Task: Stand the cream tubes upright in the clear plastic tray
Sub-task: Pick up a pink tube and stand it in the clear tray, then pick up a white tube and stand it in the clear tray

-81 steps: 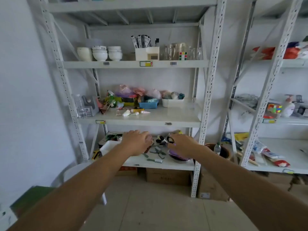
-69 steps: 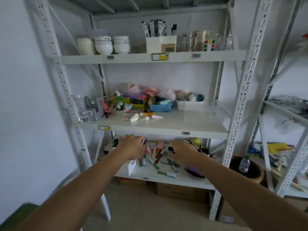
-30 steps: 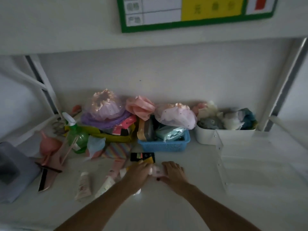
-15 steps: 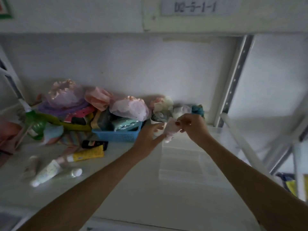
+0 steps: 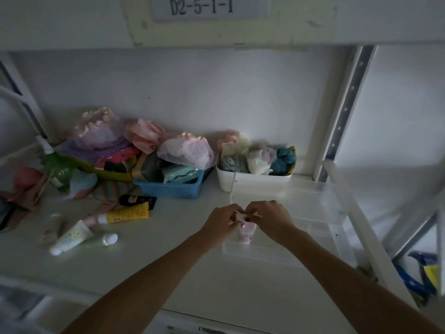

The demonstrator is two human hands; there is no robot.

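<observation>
A small pink cream tube [image 5: 246, 231] stands cap-down in the near left corner of the clear plastic tray [image 5: 313, 213] on the white shelf. My left hand [image 5: 221, 225] and my right hand [image 5: 272, 219] both pinch the tube's flat top end. To the left, more tubes lie flat on the shelf: a yellow tube [image 5: 125, 213], a black tube [image 5: 138, 201], a white-green tube [image 5: 71, 237], a pale beige tube [image 5: 50, 231], and a pink tube [image 5: 90, 220] part-hidden behind the white-green one. A small white cap or jar [image 5: 109, 238] lies beside them.
A blue basket [image 5: 173, 186] and a white bin [image 5: 252, 182] of soft items stand at the back. Shower caps [image 5: 101, 131] and a green spray bottle [image 5: 57, 167] crowd the back left. A shelf upright [image 5: 339, 112] rises at the right. Label D2-5-1-1 [image 5: 201, 6] overhead.
Both hands came down from near the white bin with the pink tube. It now stands in the tray's near left corner. Earlier, I picked it from the pile on the shelf.
</observation>
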